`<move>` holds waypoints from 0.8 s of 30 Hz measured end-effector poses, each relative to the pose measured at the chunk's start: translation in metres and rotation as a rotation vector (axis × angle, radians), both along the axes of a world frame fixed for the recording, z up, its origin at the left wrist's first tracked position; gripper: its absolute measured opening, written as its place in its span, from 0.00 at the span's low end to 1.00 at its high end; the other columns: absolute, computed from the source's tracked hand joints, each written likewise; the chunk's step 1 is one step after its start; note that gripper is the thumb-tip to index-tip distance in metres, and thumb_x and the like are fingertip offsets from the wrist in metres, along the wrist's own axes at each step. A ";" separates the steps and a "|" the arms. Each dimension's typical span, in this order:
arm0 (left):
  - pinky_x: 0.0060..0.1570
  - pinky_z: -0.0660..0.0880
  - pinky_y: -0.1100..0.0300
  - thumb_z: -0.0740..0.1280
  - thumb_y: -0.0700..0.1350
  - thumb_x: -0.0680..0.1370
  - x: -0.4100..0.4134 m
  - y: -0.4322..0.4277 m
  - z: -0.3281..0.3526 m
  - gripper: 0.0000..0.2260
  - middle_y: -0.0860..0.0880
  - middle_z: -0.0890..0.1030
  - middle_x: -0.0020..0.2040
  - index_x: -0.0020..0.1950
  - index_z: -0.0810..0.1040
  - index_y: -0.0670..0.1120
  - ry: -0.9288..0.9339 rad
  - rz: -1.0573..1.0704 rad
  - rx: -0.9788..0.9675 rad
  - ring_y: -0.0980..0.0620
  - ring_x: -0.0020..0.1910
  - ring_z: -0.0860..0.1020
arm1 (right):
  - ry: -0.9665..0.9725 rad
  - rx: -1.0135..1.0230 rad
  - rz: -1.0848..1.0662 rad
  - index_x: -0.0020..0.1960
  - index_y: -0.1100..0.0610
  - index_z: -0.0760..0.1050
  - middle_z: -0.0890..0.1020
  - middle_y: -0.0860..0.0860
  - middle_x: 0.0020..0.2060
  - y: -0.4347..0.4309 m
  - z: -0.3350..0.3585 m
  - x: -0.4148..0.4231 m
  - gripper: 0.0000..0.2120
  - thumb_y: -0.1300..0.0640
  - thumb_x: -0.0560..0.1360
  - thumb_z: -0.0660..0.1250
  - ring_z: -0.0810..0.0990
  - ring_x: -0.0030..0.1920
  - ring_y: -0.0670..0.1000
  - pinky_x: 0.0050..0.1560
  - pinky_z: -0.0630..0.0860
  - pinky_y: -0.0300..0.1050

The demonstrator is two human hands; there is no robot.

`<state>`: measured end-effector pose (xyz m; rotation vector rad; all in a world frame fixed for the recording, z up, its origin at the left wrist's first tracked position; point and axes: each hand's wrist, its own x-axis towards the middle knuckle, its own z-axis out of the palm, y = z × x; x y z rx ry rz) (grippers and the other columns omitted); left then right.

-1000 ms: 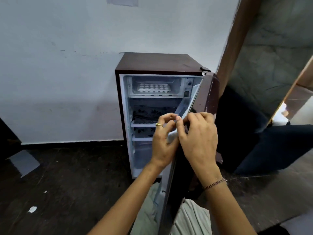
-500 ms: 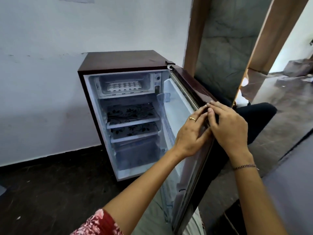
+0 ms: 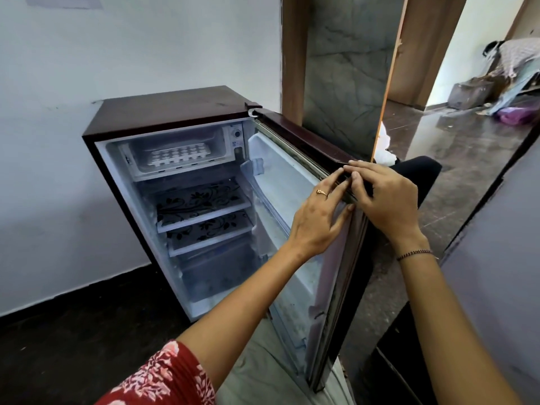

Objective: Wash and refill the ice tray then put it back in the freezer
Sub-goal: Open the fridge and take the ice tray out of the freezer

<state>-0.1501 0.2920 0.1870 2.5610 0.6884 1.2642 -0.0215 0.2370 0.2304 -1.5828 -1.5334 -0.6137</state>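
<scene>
Up in the freezer compartment (image 3: 219,139), the white plastic ice tray (image 3: 178,154) lies at ten o'clock from my hands, long axis nine-to-three. The left hand (image 3: 318,217), nearer, and the right hand (image 3: 385,197) both grip the maroon fridge door (image 3: 306,133) by its top edge.

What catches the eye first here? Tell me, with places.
The left hand and right hand grip the top corner of the open door, right of centre. A white ice tray lies in the top compartment of the small maroon fridge, left of centre.
</scene>
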 end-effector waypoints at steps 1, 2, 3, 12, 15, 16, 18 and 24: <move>0.51 0.78 0.55 0.59 0.51 0.80 -0.002 0.001 -0.001 0.22 0.49 0.62 0.74 0.73 0.65 0.48 0.005 0.020 0.010 0.52 0.69 0.67 | -0.008 0.024 0.002 0.54 0.53 0.82 0.84 0.47 0.52 0.001 0.000 0.000 0.12 0.55 0.78 0.61 0.81 0.54 0.47 0.52 0.76 0.40; 0.50 0.78 0.54 0.59 0.52 0.80 -0.004 0.002 -0.003 0.22 0.48 0.62 0.74 0.72 0.65 0.49 0.013 0.047 0.010 0.51 0.68 0.67 | -0.019 0.051 -0.002 0.53 0.54 0.82 0.84 0.48 0.51 0.001 0.000 -0.001 0.12 0.55 0.79 0.60 0.82 0.53 0.48 0.51 0.76 0.41; 0.51 0.78 0.54 0.58 0.53 0.80 -0.008 0.005 -0.005 0.21 0.48 0.62 0.74 0.72 0.65 0.49 0.021 0.079 0.005 0.50 0.68 0.68 | -0.038 0.080 -0.017 0.53 0.55 0.82 0.85 0.49 0.50 0.001 -0.001 -0.003 0.12 0.56 0.79 0.60 0.82 0.52 0.49 0.51 0.76 0.42; 0.53 0.77 0.52 0.55 0.56 0.80 -0.084 0.031 -0.026 0.20 0.48 0.65 0.73 0.68 0.69 0.49 0.023 0.436 -0.072 0.49 0.68 0.69 | -0.100 0.080 0.078 0.52 0.57 0.81 0.83 0.52 0.53 0.019 -0.020 -0.086 0.15 0.55 0.80 0.57 0.79 0.58 0.53 0.58 0.73 0.50; 0.54 0.76 0.53 0.55 0.56 0.80 -0.117 0.039 -0.035 0.20 0.48 0.64 0.73 0.68 0.69 0.49 0.022 0.550 -0.112 0.50 0.67 0.69 | -0.043 -0.062 0.178 0.53 0.57 0.80 0.82 0.53 0.55 0.040 -0.042 -0.115 0.14 0.54 0.79 0.57 0.78 0.59 0.54 0.57 0.74 0.51; 0.54 0.76 0.53 0.54 0.57 0.80 -0.128 0.042 -0.040 0.20 0.49 0.64 0.73 0.68 0.69 0.49 0.030 0.585 -0.122 0.50 0.67 0.69 | -0.028 -0.112 0.200 0.54 0.56 0.80 0.82 0.53 0.56 0.047 -0.050 -0.123 0.15 0.53 0.78 0.57 0.78 0.60 0.54 0.57 0.74 0.51; 0.54 0.75 0.54 0.53 0.58 0.79 -0.148 0.048 -0.049 0.21 0.49 0.64 0.73 0.68 0.68 0.50 0.055 0.644 -0.149 0.50 0.67 0.69 | 0.001 -0.203 0.242 0.55 0.55 0.80 0.81 0.52 0.57 0.060 -0.063 -0.137 0.16 0.51 0.78 0.56 0.77 0.60 0.53 0.55 0.74 0.49; 0.55 0.76 0.53 0.51 0.59 0.79 -0.197 0.071 -0.072 0.23 0.49 0.66 0.72 0.69 0.67 0.49 0.145 0.774 -0.220 0.50 0.66 0.70 | 0.076 -0.382 0.313 0.56 0.55 0.79 0.78 0.53 0.60 0.107 -0.100 -0.165 0.15 0.50 0.78 0.58 0.74 0.63 0.54 0.57 0.76 0.54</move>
